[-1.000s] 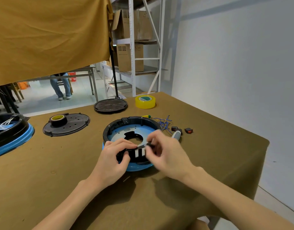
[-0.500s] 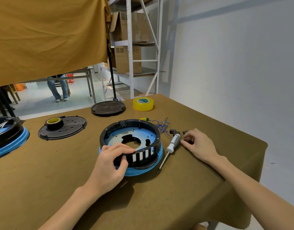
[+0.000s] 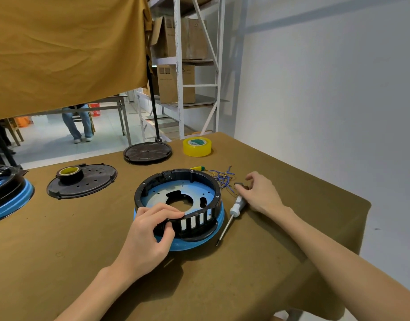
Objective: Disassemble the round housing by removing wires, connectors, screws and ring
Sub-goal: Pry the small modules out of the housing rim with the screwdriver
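Black ring: sits inside the blue housing [image 3: 199, 243] near the middle of the table [image 3: 60, 262], its slotted wall towards the near edge.
Left hand [image 3: 150, 235]: fingers curled over the ring's [image 3: 200, 220] near rim, thumb pressing its outer wall, holding the housing steady.
Right hand [image 3: 260, 194]: a second ago it was at the ring beside the left; now it rests towards the right edge, fingertips pinching a small dark connector [image 3: 240, 185] against the cloth.
What that means: I'd judge one connector has just been pulled free and set down with the loose wires [image 3: 222, 177]; the ring itself is not yet lifted out.
Screwdriver [image 3: 231, 216]: lies just beside the housing, untouched, under the right wrist.
Hard to tell: whether any screws remain in the ring; the second small part seen earlier is hidden behind the right hand.
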`<state>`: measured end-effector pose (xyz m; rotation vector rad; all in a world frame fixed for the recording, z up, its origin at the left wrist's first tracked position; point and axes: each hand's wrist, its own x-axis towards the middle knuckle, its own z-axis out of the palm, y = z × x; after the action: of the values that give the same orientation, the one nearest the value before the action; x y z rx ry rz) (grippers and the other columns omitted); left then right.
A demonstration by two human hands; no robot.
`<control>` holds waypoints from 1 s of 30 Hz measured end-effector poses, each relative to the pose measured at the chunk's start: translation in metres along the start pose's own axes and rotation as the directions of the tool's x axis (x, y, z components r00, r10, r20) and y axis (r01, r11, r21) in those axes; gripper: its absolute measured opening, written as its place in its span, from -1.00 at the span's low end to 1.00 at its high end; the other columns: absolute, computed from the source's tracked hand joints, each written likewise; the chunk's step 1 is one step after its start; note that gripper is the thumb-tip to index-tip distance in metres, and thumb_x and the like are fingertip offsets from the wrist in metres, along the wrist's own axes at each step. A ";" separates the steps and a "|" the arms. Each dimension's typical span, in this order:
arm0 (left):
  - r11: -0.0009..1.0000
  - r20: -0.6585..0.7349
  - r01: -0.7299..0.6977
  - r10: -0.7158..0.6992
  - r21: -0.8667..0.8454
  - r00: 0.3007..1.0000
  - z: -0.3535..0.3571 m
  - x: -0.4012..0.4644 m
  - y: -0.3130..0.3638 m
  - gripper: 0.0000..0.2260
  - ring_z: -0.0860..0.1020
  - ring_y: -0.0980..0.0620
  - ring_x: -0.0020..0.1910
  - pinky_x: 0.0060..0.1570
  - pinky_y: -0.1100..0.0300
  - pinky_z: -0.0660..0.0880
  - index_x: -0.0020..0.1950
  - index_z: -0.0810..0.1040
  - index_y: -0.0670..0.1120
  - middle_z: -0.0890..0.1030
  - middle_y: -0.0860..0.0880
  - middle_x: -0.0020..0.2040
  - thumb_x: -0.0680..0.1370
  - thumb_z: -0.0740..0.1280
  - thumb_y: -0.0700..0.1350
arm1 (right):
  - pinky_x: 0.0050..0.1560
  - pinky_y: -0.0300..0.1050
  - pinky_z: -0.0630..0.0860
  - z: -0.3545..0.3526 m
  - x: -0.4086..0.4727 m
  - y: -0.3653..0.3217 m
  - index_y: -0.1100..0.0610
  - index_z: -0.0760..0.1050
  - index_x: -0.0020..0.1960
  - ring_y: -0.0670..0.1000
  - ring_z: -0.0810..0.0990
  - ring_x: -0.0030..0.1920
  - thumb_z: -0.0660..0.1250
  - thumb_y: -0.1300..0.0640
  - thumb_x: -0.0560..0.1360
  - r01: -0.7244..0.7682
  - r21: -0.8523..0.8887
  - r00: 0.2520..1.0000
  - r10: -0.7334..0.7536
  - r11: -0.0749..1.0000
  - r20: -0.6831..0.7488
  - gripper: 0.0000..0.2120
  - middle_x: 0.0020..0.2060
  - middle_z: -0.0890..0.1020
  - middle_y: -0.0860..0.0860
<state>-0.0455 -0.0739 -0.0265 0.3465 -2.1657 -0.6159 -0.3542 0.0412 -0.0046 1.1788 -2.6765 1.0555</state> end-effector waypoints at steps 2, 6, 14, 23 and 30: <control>1.000 0.003 0.000 0.000 -0.001 1.000 0.000 0.000 -0.001 -0.71 0.49 0.30 0.20 0.17 0.16 0.37 0.13 0.68 0.08 0.64 0.27 0.08 0.51 0.32 -0.21 | 0.00 0.05 0.60 0.008 -0.001 -0.008 0.11 0.40 0.28 0.07 0.64 -0.06 0.42 -0.05 0.52 -0.057 0.022 0.998 0.057 0.998 0.009 -0.57 0.00 0.64 0.03; 1.000 0.005 0.010 -0.010 -0.001 1.000 -0.001 0.000 0.001 -0.71 0.47 0.31 0.20 0.17 0.17 0.37 0.13 0.69 0.08 0.64 0.26 0.08 0.51 0.31 -0.21 | 0.10 0.17 0.59 0.016 -0.007 -0.002 0.03 0.31 0.24 0.06 0.64 -0.12 0.48 0.01 0.44 -0.072 0.054 0.997 0.070 0.996 0.040 -0.52 -0.14 0.62 -0.04; 1.000 0.002 -0.001 0.001 0.016 1.000 -0.002 0.001 0.004 -0.73 0.46 0.35 0.20 0.15 0.16 0.38 0.11 0.71 0.02 0.64 0.27 0.08 0.51 0.32 -0.22 | 0.25 0.06 0.46 -0.001 0.013 0.005 0.08 0.52 0.29 0.09 0.58 0.17 0.41 -0.10 0.49 -0.100 -0.237 0.995 0.095 0.966 -0.031 -0.56 0.16 0.62 0.04; 1.000 -0.001 -0.003 0.003 0.015 1.000 0.000 0.001 0.001 -0.72 0.49 0.29 0.18 0.17 0.35 0.33 0.11 0.71 0.04 0.65 0.26 0.08 0.51 0.32 -0.21 | 0.16 -0.04 0.57 -0.007 0.023 -0.006 0.16 0.50 0.31 0.04 0.64 0.08 0.54 0.10 0.45 -0.039 0.034 0.966 0.029 0.999 0.255 -0.52 0.08 0.67 0.04; 1.000 0.003 -0.020 0.020 0.012 1.000 -0.001 0.000 -0.001 -0.71 0.49 0.27 0.18 0.17 0.34 0.33 0.12 0.71 0.04 0.64 0.27 0.09 0.54 0.23 -0.02 | 0.19 0.06 0.57 0.004 0.024 -0.012 0.11 0.44 0.34 0.08 0.62 0.12 0.49 0.34 0.41 0.019 -0.028 0.968 -0.012 0.999 0.251 -0.46 0.06 0.65 0.05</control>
<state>-0.0450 -0.0748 -0.0262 0.3298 -2.1735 -0.5925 -0.3629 0.0176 0.0062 1.4137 -2.8507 0.9152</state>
